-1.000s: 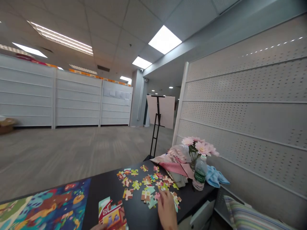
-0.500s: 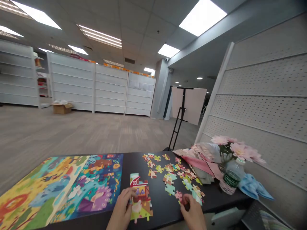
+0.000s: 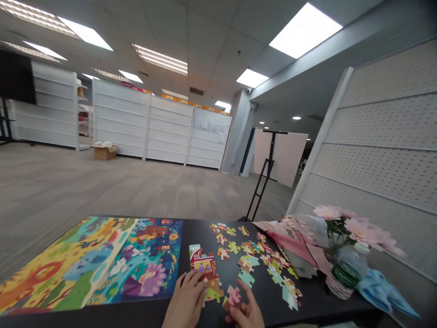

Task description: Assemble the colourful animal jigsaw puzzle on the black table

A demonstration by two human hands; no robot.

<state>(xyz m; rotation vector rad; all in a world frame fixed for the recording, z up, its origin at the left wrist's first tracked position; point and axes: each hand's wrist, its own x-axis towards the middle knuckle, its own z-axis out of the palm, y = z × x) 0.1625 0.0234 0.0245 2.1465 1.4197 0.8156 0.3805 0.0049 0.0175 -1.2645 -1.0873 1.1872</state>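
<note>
My left hand (image 3: 187, 296) lies over the joined puzzle section (image 3: 202, 260), its fingers stretched across the lower left of it and hiding part of the picture. That section shows a red barn above a green patch. Just to its right, my right hand (image 3: 248, 310) holds a pink puzzle piece (image 3: 234, 296) between thumb and fingers, a small gap from the section's lower right edge. Loose puzzle pieces (image 3: 246, 278) lie scattered beyond and to the right of my right hand, some of them overlapping.
Left on the black table (image 3: 191, 230) lie bright animal pictures (image 3: 150, 255). At the right stand a water bottle (image 3: 346, 273), pink flowers (image 3: 362, 230), a pink cloth bundle (image 3: 303, 243) and a blue cloth (image 3: 384, 291). An easel (image 3: 264, 182) stands behind the table.
My right hand has moved left with the pink piece, from beside the loose pieces to near the joined section. My left hand has spread further over that section. The view has turned slightly left.
</note>
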